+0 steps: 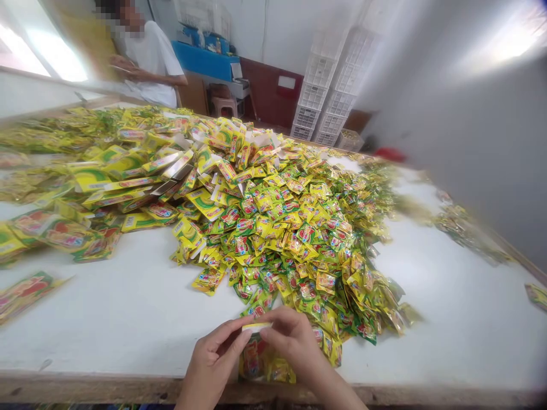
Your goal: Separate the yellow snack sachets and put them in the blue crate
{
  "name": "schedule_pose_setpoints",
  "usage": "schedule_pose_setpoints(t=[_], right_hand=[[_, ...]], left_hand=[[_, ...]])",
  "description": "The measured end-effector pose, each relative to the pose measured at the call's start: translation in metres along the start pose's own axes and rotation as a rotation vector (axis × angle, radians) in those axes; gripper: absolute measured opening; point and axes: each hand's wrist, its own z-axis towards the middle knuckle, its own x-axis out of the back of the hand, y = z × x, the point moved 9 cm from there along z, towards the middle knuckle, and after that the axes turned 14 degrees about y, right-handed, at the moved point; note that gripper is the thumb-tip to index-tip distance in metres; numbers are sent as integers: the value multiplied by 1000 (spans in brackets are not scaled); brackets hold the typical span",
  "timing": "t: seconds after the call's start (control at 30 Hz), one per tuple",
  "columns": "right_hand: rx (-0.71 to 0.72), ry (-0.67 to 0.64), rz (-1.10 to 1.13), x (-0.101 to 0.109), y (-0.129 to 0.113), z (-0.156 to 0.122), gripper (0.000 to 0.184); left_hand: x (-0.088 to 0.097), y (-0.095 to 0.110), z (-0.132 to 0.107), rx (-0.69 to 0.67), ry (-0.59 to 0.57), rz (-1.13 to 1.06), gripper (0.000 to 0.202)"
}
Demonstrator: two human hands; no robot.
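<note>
Both hands on one small carton at the near edge of the table, flap end up.

Left hand and right hand pinch the carton from either side, fingers closed on its pale top flap. It sits just in front of the sachet heap, over the near rim of the table. Looks like flap work: thumbs at the flap corners, support the body from below so it doesn't bow, keep the contents off the fold line. Contents mostly hidden by the hands. Flat cartons lie well to the left; another person is at the far side.
</note>
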Motion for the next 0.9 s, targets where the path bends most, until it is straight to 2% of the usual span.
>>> schedule_pose_setpoints(t=[0.1,0.2,0.3,0.4,0.5,0.63,0.77,0.83,0.9], right_hand=[[29,32,-15,3,0,1,18],[196,23,-49,6,-18,-4,13],[319,-18,-63,6,-31,-14,12],[449,-36,-142,7,-37,-25,12],[562,-76,-244,4,-39,-33,20],[618,-107,-293,2,-38,-39,22],[644,-159,-391,-4,-36,-48,24],[623,-232,-407,-5,-39,-43,21],[631,-210,-383,6,-53,-20,19]], left_hand=[[-4,12,0,-108,-7,52,21],[-5,30,-1,-318,-39,79,12],[-6,36,-6,-436,-114,63,19],[-7,31,-11,-454,-154,74,27],[-7,23,-16,-457,-146,149,33],[-9,17,-23,-472,-181,226,38],[-11,13,-24,-493,-166,181,37],[-16,12,-24,-480,-158,149,35],[-16,12,-22,-429,-137,140,29]])
